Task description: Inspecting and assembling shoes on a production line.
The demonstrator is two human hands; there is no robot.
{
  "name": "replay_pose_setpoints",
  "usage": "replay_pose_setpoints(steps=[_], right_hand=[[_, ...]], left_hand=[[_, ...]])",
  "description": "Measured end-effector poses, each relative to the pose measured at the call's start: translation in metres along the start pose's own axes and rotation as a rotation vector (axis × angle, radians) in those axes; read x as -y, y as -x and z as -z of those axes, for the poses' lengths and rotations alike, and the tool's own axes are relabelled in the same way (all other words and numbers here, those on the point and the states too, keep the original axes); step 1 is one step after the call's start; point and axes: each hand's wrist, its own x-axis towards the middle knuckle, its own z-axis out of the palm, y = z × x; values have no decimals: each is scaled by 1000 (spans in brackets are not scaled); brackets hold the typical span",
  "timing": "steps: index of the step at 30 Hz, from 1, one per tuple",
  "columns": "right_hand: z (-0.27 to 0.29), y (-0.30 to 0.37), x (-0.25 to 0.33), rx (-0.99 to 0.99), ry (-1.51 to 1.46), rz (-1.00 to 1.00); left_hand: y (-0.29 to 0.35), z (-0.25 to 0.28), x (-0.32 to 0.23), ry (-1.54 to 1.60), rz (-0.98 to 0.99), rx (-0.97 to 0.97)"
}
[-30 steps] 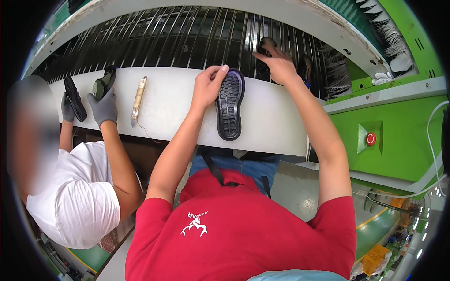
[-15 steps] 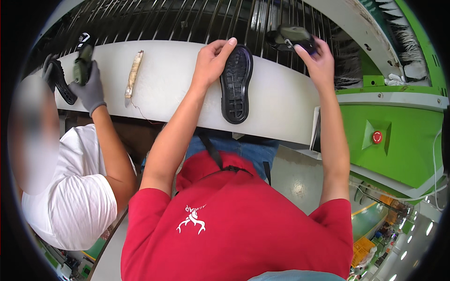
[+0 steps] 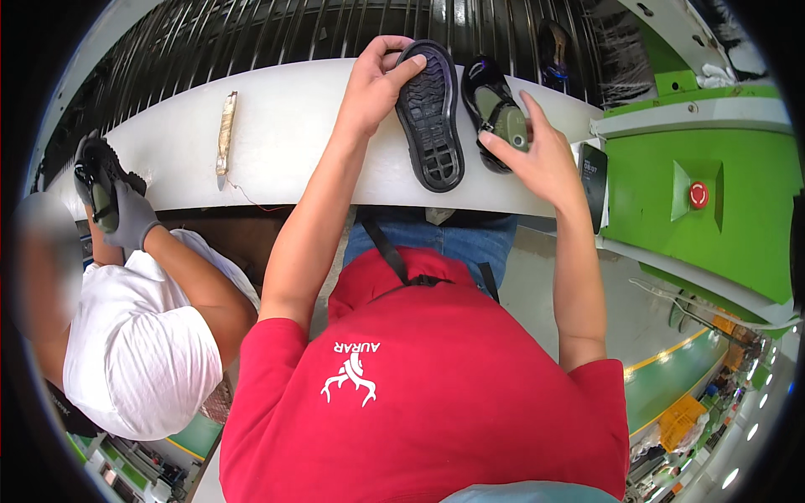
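My left hand point(image 3: 369, 96) grips a black shoe sole point(image 3: 432, 126) by its far left edge, thumb on the ridged inner face. The sole's near end reaches down over the white work surface. To its right, my right hand point(image 3: 547, 159) holds a black strappy shoe upper point(image 3: 480, 84) around its heel end. A green shoe last point(image 3: 509, 126) fills that upper. Thumb and forefinger lie on opposite sides of the last; the other fingers are mostly hidden. Sole and upper are side by side, a narrow gap between them.
A knife with a wrapped handle point(image 3: 225, 130) lies on the white work surface point(image 3: 285, 109). Beyond runs a roller conveyor point(image 3: 352, 33) carrying another dark shoe point(image 3: 553, 52). A green machine with a red button point(image 3: 698, 195) stands right. At left, a gloved co-worker handles a shoe.
My right hand has brought the shoe upper from over the rollers toward me, beside the sole. The sole has tilted slightly in my left hand. The co-worker's hands have come together.
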Motion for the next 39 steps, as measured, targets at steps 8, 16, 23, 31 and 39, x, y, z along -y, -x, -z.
replay_pose_setpoints(steps=[8, 16, 23, 31, 39], right_hand=[[-41, 5, -24, -225, -222, 83], [-82, 62, -18, -527, -820, 190], [-99, 103, 23, -560, -802, 426], [-115, 111, 30, -493, -698, 517], [-111, 111, 31, -466, -659, 530]], left_hand=[[2, -20, -15, 10, -76, 41], [20, -33, -43, 90, -33, 117], [53, -43, -62, 21, -172, 153], [85, -56, -74, -87, -367, 197], [88, -61, -73, -144, -416, 162]])
